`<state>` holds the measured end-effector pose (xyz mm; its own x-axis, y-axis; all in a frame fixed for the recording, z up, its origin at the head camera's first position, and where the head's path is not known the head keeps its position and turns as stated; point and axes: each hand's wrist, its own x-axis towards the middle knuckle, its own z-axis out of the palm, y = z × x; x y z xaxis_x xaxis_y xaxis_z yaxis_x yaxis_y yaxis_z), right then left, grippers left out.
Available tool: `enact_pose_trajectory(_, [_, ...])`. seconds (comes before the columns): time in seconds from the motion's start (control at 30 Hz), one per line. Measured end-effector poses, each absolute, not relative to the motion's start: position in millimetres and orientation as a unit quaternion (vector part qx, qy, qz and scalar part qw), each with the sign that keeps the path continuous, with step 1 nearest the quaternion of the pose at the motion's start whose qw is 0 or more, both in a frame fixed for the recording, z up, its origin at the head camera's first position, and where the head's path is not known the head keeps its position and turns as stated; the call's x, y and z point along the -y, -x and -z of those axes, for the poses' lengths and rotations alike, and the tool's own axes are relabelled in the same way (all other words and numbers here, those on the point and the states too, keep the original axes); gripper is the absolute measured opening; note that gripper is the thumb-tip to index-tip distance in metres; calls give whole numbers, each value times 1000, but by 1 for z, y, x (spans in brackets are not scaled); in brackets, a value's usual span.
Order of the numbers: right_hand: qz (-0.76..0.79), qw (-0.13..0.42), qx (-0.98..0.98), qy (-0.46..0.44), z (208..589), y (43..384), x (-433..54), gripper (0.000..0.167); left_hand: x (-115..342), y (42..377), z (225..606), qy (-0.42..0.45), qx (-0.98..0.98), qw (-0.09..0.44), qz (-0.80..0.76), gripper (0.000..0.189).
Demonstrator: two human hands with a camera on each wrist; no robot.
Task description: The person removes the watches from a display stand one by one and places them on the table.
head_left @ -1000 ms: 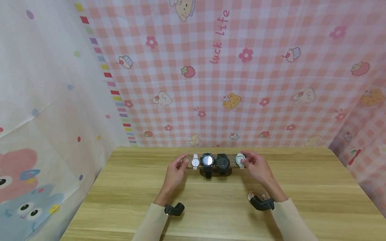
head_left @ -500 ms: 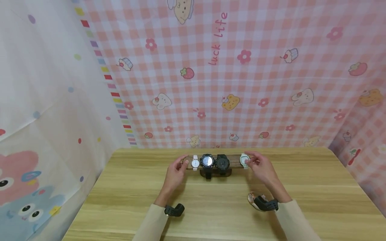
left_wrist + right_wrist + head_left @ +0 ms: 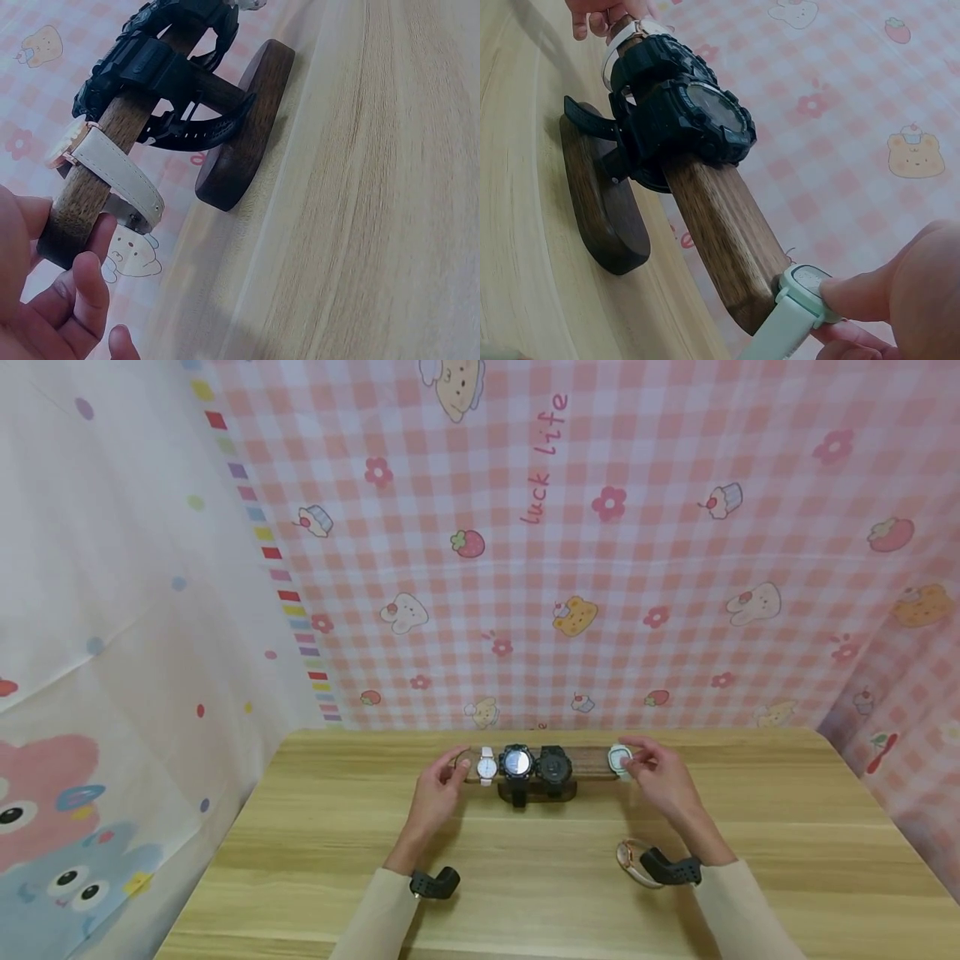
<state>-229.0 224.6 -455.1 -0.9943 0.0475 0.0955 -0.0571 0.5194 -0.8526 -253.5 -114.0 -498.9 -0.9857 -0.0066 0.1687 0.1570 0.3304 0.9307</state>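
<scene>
A dark wooden watch stand (image 3: 588, 762) stands near the table's back edge. My left hand (image 3: 437, 789) grips the left end of its bar between thumb and fingers. At the bar's right tip, my right hand (image 3: 666, 781) pinches a mint-green watch (image 3: 810, 289), thumb on its face. The strap hangs at the very end of the bar; whether it still loops round the wood I cannot tell. A white-strapped watch (image 3: 112, 161) sits beside my left hand. Two bulky black watches, one with a bright face (image 3: 517, 762) and one dark (image 3: 553, 766), circle the bar's middle.
A rose-gold watch with a pale strap (image 3: 626, 857) lies on the wooden table (image 3: 525, 877), close to my right wrist and partly behind its black camera mount (image 3: 671, 867). A pink checked cloth (image 3: 660, 568) hangs behind the table.
My right hand has moved rightward with the mint-green watch, from along the bar to its right tip. More of the rose-gold watch shows. My left hand stays in place.
</scene>
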Motion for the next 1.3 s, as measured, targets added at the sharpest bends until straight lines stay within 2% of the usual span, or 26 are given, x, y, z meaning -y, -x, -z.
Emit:
enact_pose_trajectory(0.67, [-463,76,883,-8,438,208,-245,36,114,253,499,49,818,77,568,30])
enact_pose_trajectory(1.13, [-452,95,885,-63,421,184,-232,27,115,255,501,49,812,66,578,33])
enact_pose_trajectory(1.3, [-453,84,884,-76,419,176,-221,29,115,255,501,48,814,68,575,32])
